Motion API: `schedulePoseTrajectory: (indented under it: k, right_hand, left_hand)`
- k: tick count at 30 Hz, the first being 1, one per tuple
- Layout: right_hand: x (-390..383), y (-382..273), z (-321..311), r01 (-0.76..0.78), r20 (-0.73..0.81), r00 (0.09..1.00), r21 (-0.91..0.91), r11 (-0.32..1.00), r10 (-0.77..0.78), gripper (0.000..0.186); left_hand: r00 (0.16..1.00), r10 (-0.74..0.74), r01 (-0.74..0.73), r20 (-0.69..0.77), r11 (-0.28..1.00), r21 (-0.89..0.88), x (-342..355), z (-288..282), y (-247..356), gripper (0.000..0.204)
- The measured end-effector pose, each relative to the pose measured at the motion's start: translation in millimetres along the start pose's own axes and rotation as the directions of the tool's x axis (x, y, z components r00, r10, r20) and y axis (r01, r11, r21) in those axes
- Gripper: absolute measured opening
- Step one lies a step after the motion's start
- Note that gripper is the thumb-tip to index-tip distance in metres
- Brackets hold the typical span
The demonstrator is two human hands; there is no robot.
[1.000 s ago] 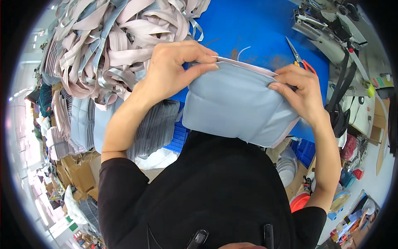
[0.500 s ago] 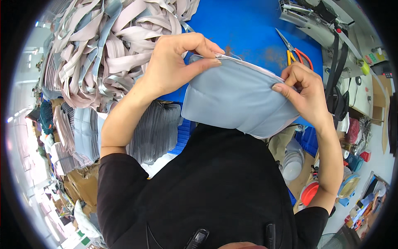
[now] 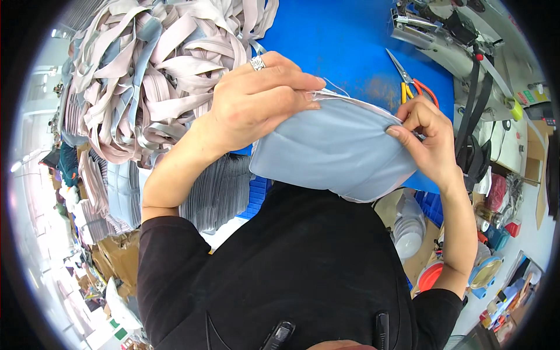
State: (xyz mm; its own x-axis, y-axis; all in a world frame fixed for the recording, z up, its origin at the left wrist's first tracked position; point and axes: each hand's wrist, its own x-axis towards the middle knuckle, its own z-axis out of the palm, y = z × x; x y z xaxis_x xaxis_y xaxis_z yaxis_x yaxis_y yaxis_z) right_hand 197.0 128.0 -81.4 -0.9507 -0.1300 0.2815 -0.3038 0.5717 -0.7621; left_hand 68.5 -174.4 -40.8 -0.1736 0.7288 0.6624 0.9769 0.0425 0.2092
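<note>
Between my hands a grey-blue fabric piece (image 3: 335,146) hangs over the near edge of the blue table, its top edge stretched between them. My left hand (image 3: 262,96), with a ring on one finger, pinches the upper left part of that edge. Pale trim runs along the edge, and a loose thread curls up beside my left fingertips. At the upper right corner my right hand (image 3: 426,131) grips the fabric between thumb and bent fingers. Just beyond my right hand lie scissors (image 3: 411,79) with orange and yellow handles, their blades half apart.
A big heap of pale pink and grey zipper strips (image 3: 169,64) covers the table's left side. Below it stands a stack of grey fabric pieces (image 3: 219,192). A sewing machine (image 3: 443,41) is at the far right. The blue tabletop (image 3: 326,41) shows brown stains.
My left hand has turned over more, its back now showing, and its fingers have shifted slightly right along the edge. The fabric has dropped a little; my right hand keeps its grip.
</note>
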Motion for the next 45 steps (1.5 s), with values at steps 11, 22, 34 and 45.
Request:
schedulePoseTrajectory:
  k: [11,22,34,45]
  right_hand:
    - [6,5,-2,0.027,-0.027,0.999,0.029,0.999,-0.026,0.038]
    - [8,-7,-7,-0.201,0.002,0.978,0.238,0.95,0.207,0.022]
    - [18,7,4,-0.269,-0.02,0.932,0.63,0.729,0.362,0.015]
    - [58,48,17,-0.258,0.044,0.791,0.928,0.268,0.611,0.014]
  left_hand:
    - [0.987,-0.156,0.158,0.029,0.985,-0.072,9,-5,-2,0.021]
    - [0.914,-0.398,0.406,0.085,0.886,-0.222,29,-14,-4,0.013]
    - [0.797,-0.346,0.52,0.495,0.81,-0.27,139,3,-90,0.014]
    - [0.671,-0.329,0.715,0.665,0.523,-0.463,177,96,-192,0.034]
